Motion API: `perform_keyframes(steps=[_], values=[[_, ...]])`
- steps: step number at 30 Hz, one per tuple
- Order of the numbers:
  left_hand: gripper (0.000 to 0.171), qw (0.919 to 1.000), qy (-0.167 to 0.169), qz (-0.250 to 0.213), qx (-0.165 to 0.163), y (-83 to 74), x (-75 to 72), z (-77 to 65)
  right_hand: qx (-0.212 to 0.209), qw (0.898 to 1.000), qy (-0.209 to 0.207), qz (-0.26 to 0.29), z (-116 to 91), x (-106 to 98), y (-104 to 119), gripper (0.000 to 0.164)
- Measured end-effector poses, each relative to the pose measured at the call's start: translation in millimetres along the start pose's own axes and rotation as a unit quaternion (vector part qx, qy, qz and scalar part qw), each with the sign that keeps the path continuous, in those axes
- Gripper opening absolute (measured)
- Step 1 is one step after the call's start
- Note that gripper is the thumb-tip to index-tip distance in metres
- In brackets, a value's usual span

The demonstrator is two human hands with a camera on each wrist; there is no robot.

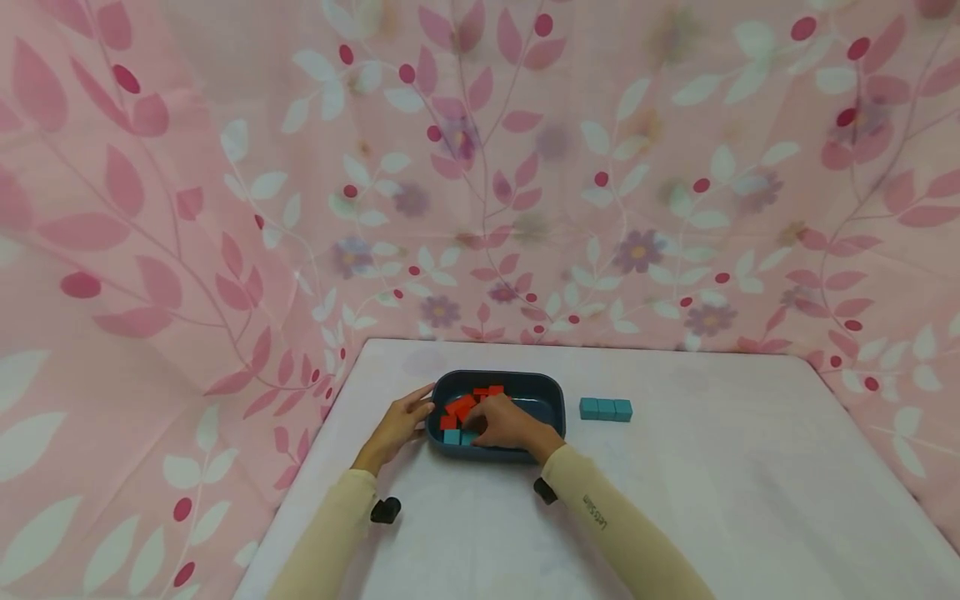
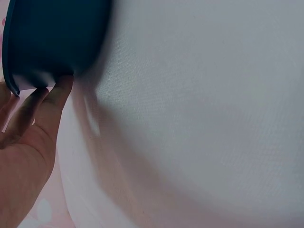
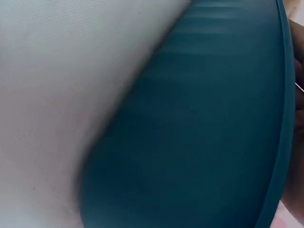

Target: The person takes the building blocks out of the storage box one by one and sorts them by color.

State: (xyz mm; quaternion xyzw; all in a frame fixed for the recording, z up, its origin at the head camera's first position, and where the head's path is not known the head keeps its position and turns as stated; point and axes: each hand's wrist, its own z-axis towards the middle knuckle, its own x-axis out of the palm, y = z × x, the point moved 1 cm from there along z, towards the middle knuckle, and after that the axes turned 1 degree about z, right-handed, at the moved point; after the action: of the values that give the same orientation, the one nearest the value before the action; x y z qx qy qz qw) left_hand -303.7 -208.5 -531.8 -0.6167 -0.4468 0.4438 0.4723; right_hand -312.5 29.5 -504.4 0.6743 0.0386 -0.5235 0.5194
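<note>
A dark teal-blue rectangular tray (image 1: 534, 455) with rounded corners lies on the white table. Several red cubes (image 1: 463, 406) fill the left part of it, with teal cubes (image 1: 452, 437) along the near side. My left hand (image 1: 397, 429) rests against the tray's left end, its extended fingers touching the outer wall, as the left wrist view also shows. Reaching over the near rim, my right hand (image 1: 506, 423) has its thumb and fingertips at a teal cube (image 1: 469, 438) inside and pinches it. The palm hides part of the contents.
To the right of the tray, several teal cubes (image 1: 606, 409) stand in a straight touching row on the white table (image 1: 720, 483). A pink leaf-patterned curtain (image 1: 555, 167) hangs behind the table and along its left side.
</note>
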Motion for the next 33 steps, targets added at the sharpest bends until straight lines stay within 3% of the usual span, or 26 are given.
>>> perform_keyframes(steps=[10, 19, 27, 33], values=[[0.05, 1.0, -0.003, 0.001, 0.004, -2.6, -1.1, 0.0, 0.001, 0.997, 0.019, -0.07, 8, 4, 5, 0.029], [0.049, 0.9999, -0.012, 0.0, -0.01, -0.9, 0.3, 0.0, -0.001, 0.998, 0.023, -0.064, 4, 5, 2, 0.029], [0.049, 0.9999, -0.012, 0.002, -0.007, -1.7, 1.2, -0.9, -0.013, 0.999, -0.005, -0.036, -11, -8, 4, 0.029], [0.049, 0.9998, -0.017, 0.008, -0.008, -1.5, 1.2, -1.6, -0.021, 0.997, -0.063, -0.039, -23, -35, 5, 0.03]])
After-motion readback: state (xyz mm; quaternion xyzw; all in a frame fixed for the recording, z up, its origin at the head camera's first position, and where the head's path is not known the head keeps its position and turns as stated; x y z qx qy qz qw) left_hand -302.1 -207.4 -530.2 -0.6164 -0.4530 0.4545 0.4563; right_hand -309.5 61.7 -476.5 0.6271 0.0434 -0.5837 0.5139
